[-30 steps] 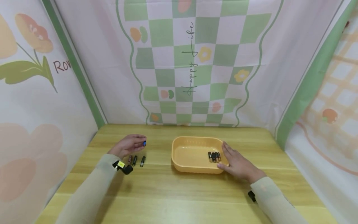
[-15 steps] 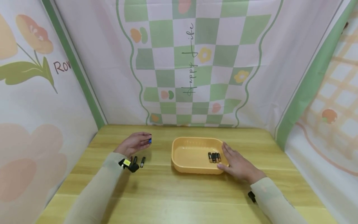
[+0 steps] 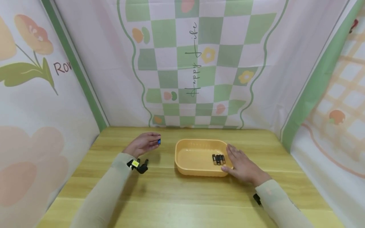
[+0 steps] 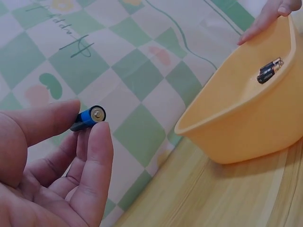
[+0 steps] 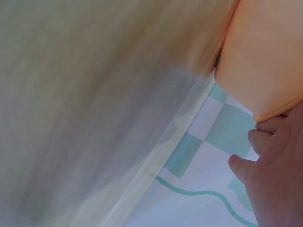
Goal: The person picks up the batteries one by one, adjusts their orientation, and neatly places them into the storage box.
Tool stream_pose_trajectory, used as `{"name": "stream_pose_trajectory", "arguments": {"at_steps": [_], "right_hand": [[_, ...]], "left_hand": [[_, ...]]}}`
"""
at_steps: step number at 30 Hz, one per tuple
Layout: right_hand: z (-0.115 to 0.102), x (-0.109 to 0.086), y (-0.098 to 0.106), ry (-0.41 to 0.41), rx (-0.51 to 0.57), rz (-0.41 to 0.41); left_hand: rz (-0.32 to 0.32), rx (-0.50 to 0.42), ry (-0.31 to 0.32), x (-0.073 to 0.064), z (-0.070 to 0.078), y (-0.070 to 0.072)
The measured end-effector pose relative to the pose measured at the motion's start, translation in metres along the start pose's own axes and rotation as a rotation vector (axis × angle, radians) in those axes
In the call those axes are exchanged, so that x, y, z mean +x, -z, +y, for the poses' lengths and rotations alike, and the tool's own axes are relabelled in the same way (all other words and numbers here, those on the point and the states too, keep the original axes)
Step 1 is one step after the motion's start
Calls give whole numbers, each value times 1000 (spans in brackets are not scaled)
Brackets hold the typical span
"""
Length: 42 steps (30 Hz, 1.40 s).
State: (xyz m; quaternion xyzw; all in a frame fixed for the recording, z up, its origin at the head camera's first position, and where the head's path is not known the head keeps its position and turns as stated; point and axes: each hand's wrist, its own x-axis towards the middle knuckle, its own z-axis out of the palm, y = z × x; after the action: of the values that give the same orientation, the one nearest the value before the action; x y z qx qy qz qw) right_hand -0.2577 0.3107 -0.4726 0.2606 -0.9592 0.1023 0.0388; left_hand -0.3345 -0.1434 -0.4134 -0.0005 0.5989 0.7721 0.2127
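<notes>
In the head view my left hand [image 3: 143,144] is held above the table, left of a yellow plastic basin [image 3: 188,172]. Thumb and fingers pinch a small blue-and-black battery [image 4: 87,118], whose metal end faces the left wrist camera. My right hand [image 3: 245,167] holds the basin's right end, thumb over the rim and the other fingers along the outside. Several black-and-copper batteries [image 3: 218,159] lie side by side within the basin, near its right wall. Below my left hand, a loose battery [image 3: 146,162] lies on the table, partly covered by the wrist camera.
The wooden table [image 3: 182,199] carries the basin and loose batteries. A checkered curtain [image 3: 188,63] hangs along the table's back edge, with printed fabric on both sides. A black camera [image 3: 141,167] is strapped to the left wrist.
My left hand has moved right and slightly away from me, carrying the blue battery toward the basin. Its wrist now covers more of the loose batteries. The right hand and basin have stayed still.
</notes>
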Motion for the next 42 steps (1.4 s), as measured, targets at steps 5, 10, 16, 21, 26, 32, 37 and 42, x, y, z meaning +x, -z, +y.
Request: {"name": "stream_pose_trajectory", "arguments": {"at_steps": [5,10,16,21,26,32,37,42], "right_hand": [[-2,0,5,2,-24,-16],[-3,1,7,10,-38,-27],[-6,0,8,10,-38,-27],[-5,2,6,21,-57,-32],[-4,1,7,32,-60,-12],[-4,1,8,27,-56,-15],[-4,1,8,18,-47,-21],[-3,1,4,23,-34,-9]], "left_hand": [[-20,6,-4,3,2,-9],[-35,10,11,8,3,-21],[-68,61,-5,16,5,-35],[-89,82,5,22,4,-44],[-120,96,10,30,5,-59],[-140,102,13,37,3,-73],[-152,107,26,43,-4,-83],[-136,85,39,45,-10,-91]]}}
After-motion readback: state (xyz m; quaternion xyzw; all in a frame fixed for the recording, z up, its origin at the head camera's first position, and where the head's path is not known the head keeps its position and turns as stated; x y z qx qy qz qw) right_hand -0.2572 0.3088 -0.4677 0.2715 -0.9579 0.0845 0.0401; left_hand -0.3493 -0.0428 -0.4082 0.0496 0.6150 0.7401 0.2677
